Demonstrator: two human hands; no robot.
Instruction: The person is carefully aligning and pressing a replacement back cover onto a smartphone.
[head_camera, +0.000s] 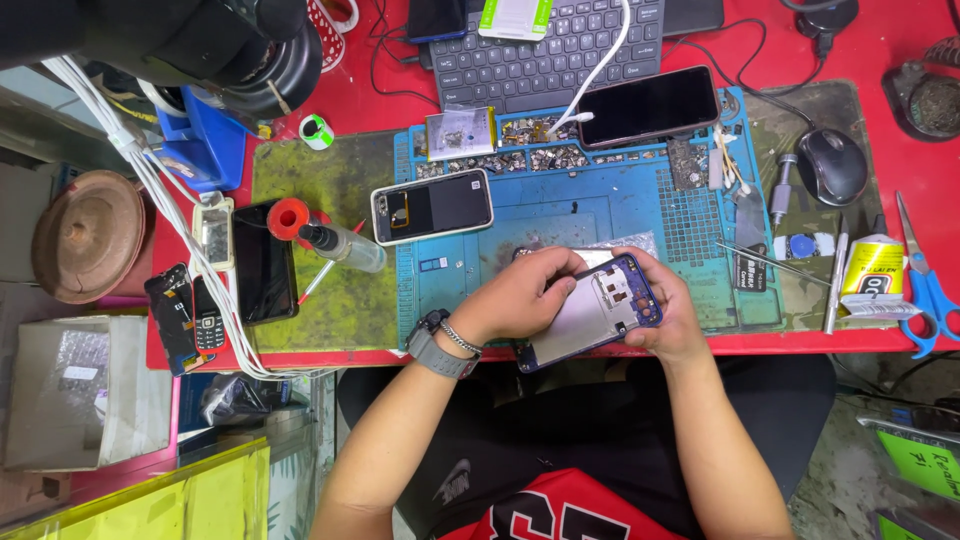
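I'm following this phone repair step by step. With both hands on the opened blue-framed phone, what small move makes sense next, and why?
Probably lower the opened blue-framed phone onto the blue repair mat. The left hand covers its upper edge and the right hand grips its camera end, so it hangs at the table's near edge, unsupported. The metal tweezers lie on the mat to the right, out of reach while both hands are occupied.

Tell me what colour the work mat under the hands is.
Blue; the work mat shows best in the head view, lying on a red table.
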